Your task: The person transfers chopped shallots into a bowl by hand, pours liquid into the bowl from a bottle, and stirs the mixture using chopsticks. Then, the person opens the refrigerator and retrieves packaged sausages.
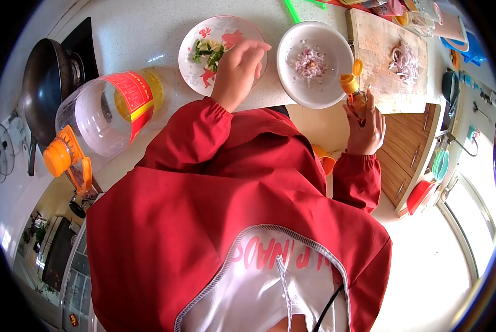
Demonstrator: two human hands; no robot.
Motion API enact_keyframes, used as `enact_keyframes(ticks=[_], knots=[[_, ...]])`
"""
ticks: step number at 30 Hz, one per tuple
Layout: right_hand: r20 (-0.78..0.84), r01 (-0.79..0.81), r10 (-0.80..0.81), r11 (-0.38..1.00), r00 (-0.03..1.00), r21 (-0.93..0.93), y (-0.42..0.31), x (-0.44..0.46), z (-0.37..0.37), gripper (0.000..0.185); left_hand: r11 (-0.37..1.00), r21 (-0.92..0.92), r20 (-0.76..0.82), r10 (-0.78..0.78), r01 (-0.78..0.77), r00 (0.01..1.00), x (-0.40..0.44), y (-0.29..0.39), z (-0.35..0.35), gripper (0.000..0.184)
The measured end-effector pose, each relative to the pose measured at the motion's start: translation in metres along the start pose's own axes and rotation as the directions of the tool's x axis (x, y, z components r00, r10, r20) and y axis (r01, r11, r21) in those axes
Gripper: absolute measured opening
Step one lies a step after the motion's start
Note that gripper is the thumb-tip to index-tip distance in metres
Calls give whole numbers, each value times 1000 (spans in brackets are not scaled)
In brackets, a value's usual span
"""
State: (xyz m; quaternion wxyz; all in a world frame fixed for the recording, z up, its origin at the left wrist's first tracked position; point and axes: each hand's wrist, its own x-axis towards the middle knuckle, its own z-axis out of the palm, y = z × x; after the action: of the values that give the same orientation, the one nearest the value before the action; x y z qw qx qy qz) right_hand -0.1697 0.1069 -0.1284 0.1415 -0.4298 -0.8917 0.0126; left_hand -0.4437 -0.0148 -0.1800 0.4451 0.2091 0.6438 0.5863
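Note:
In my right hand [368, 130] is a small brown bottle [358, 102] with a yellow flip cap, my fingers wrapped around its body. The cap stands open, and the bottle's top leans toward the right rim of a white bowl [285, 77]. Chopped purple onion [310, 62] lies in the bottom of that bowl. Over the right part of a patterned plate [188, 74], my left hand [238, 69] hovers with loosely bent fingers and nothing visible in it. Cut green pieces [208, 52] and some pale bits rest on the plate, partly hidden by this hand.
A wooden cutting board [369, 55] at the right carries sliced onion [405, 62]. To the left are a large oil jug [96, 116] with an orange cap and a dark wok [46, 91]. Jars and cups [419, 16] crowd the back right.

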Motion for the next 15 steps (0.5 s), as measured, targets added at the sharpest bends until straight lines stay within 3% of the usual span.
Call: enact_keyframes(ticks=[6,15], knots=[[-10,13,-13,1000,1000,-7,-1,7,-1,63,999,6,-12,52,-52,999,2,-5,1,21],[-14,14,-14,999,1000,31,-6,16,1,65,1000,-2,7,11,-11,1000,1,-3,-2,19]])
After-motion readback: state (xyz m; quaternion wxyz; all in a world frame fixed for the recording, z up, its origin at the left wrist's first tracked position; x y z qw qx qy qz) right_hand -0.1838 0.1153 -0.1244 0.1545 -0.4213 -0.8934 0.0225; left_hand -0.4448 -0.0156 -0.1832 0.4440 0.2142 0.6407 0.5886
